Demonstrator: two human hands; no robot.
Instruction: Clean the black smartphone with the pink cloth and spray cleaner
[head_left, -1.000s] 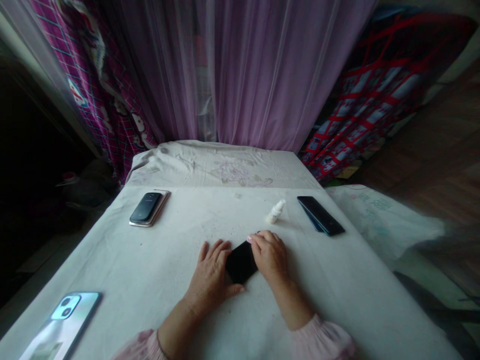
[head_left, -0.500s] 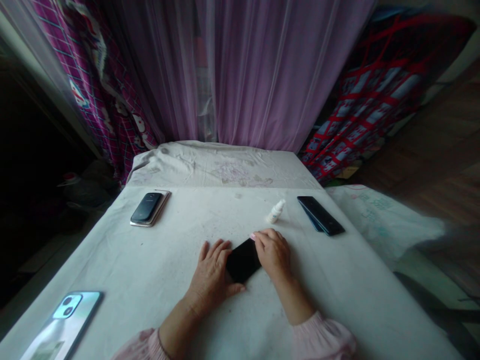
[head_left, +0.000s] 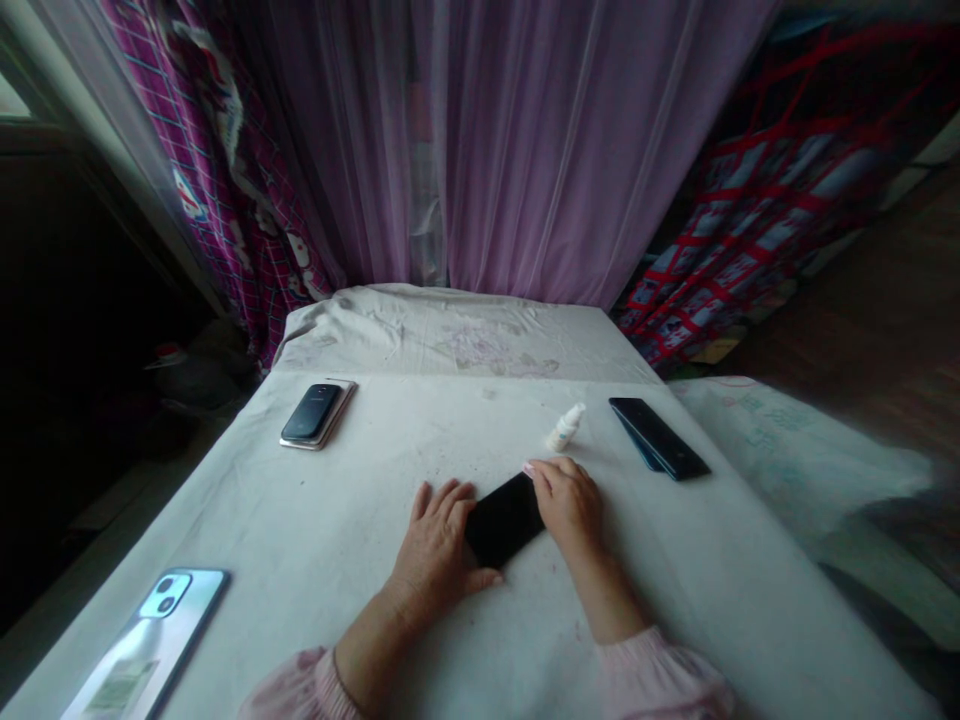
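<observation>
White cloth [head_left: 247, 510] is covering the table, and a black phone [head_left: 504, 520] is lying flat on it — the left hand [head_left: 435, 550] and right hand [head_left: 570, 505] are touching its two sides, staying apart, not lifting it, while a small spray bottle [head_left: 566, 428] is standing just past it.

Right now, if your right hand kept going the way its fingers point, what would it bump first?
The black phone: the right hand's fingertips seem already at its corner, though depth is unclear.
</observation>
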